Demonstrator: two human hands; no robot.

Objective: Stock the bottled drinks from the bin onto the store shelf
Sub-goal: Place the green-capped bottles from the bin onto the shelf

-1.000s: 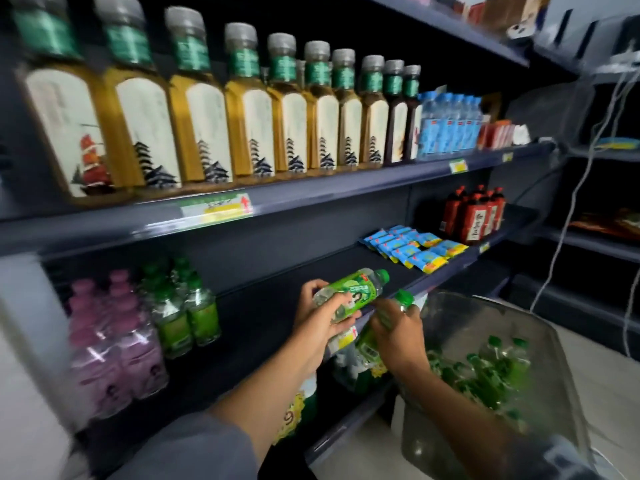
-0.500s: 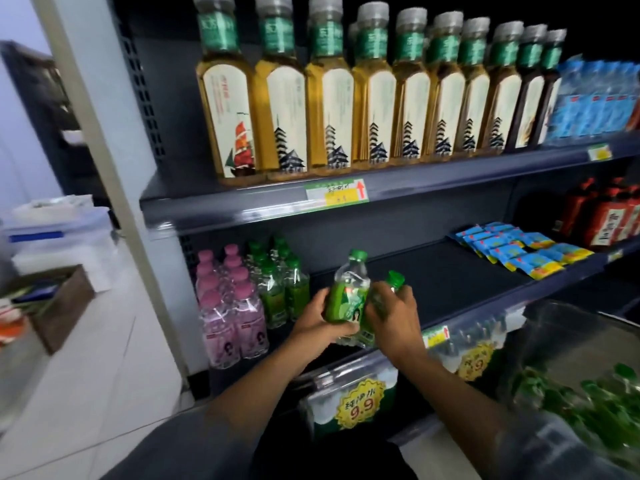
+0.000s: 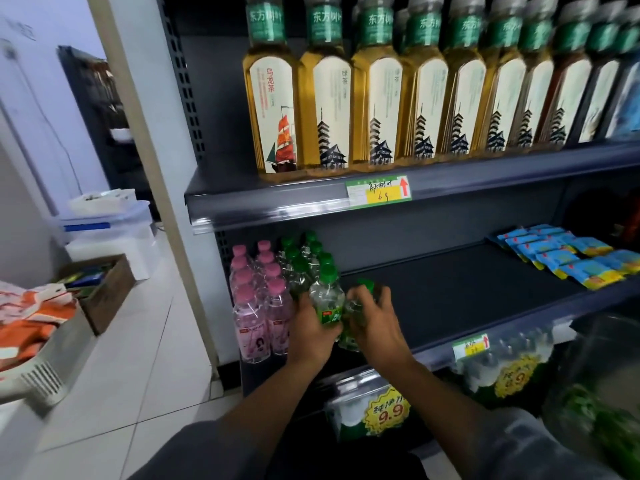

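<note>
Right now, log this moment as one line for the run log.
phase: placing | left hand: grips green-capped bottle | right hand: grips second bottle | spot: middle shelf, beside green bottle row

left hand (image 3: 310,336): fingers curled, gripping | right hand (image 3: 375,327): fingers curled, gripping

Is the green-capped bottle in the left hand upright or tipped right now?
Upright. The green-capped bottle has its cap on top and its label below, held by the left hand beside the pink-capped bottles.
</note>
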